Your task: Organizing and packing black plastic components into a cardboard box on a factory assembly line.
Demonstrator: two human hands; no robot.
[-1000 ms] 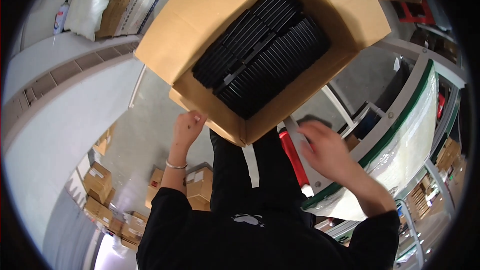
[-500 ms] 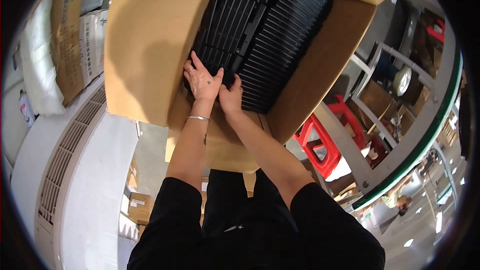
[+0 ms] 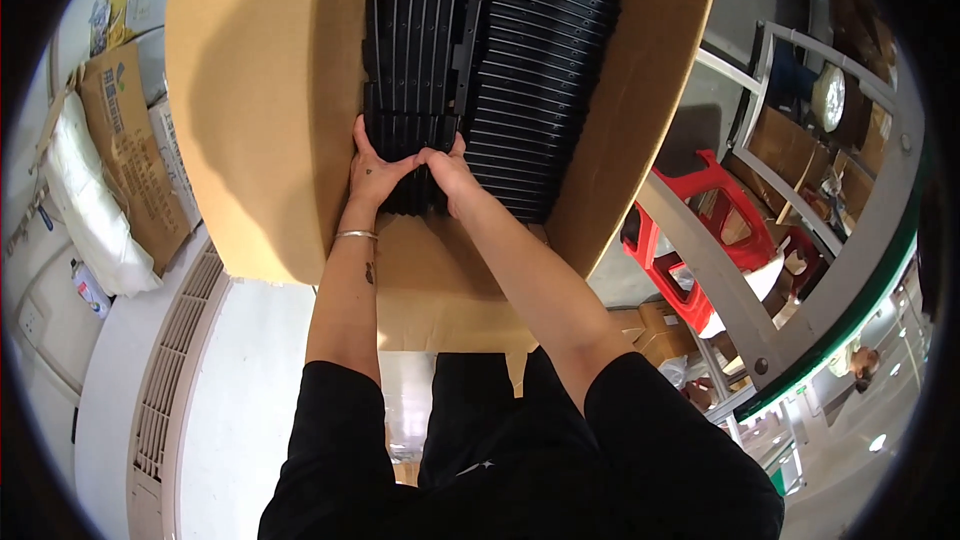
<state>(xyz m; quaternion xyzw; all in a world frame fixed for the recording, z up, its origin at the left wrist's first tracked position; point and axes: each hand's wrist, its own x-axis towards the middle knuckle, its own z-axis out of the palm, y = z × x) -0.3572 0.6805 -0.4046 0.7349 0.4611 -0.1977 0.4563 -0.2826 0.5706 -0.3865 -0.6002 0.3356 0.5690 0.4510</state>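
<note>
Together, both hands (image 3: 410,172) clamp one stack of black trays (image 3: 405,155) inside one cardboard box (image 3: 260,110).

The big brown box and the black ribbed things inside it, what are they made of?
The big brown box looks like cardboard: matte tan, with folded flaps. The black ribbed things seem to be moulded plastic, with a slight sheen on their ridges, though I can't be sure.
</note>
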